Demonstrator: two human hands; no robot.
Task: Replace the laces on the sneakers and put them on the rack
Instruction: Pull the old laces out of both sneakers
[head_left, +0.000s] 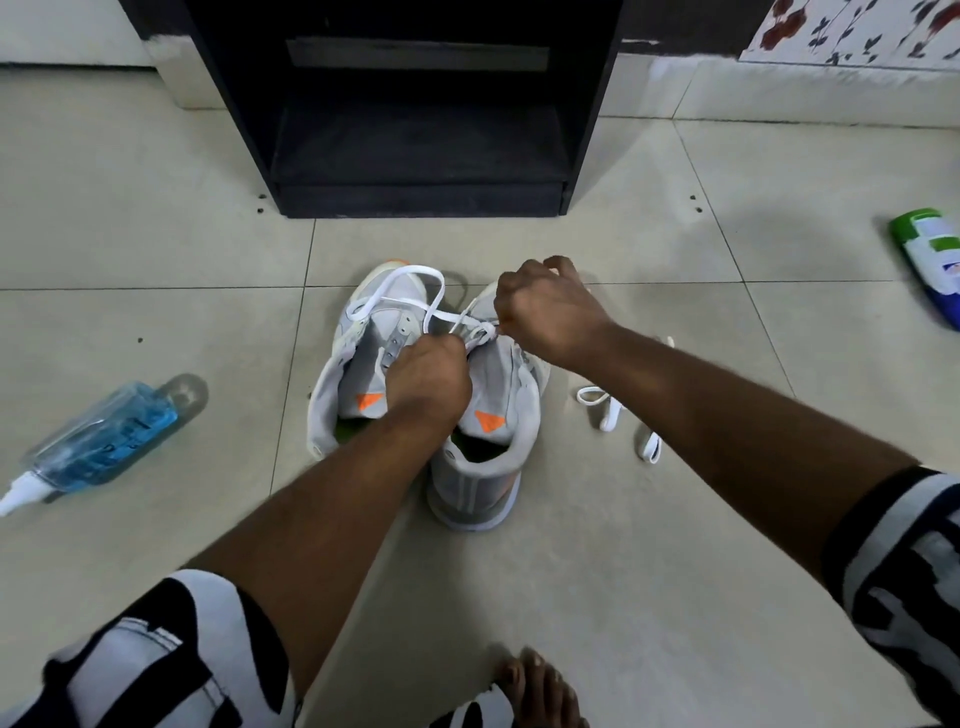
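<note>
Threading a flat white lace (415, 299) is the job under way: it loops over the toe of the left one of two grey fabric sneakers with orange tongue tabs (358, 364), which stand side by side on the pale tiled floor (156, 260), toes pointing toward the dark wooden shoe rack (415, 130) just beyond them. The lace runs across to the right sneaker (498, 415), where both hands meet over the upper eyelets. The person's left hand (428, 376) is closed in a fist, pinching the lace near the eyelet row and, it seems, steadying the tongue. The right hand (545, 306) is also closed, gripping the other stretch of lace and drawing it up and away from the shoe.

To do this step well, I would say the pull should be even on both strands so the flat lace lies untwisted across the eyelets, with the left hand keeping the shoe from tipping while the right takes up slack. The big loop over the other sneaker's toe looks likely to snag, so it is worth lifting it clear first.

Another white lace (618, 415) lies loosely coiled on the floor just right of the sneakers. Farther out, a clear bottle of blue liquid (104, 441) lies on its side to the left, and a green-and-white bottle (930, 260) lies at the far right edge.
</note>
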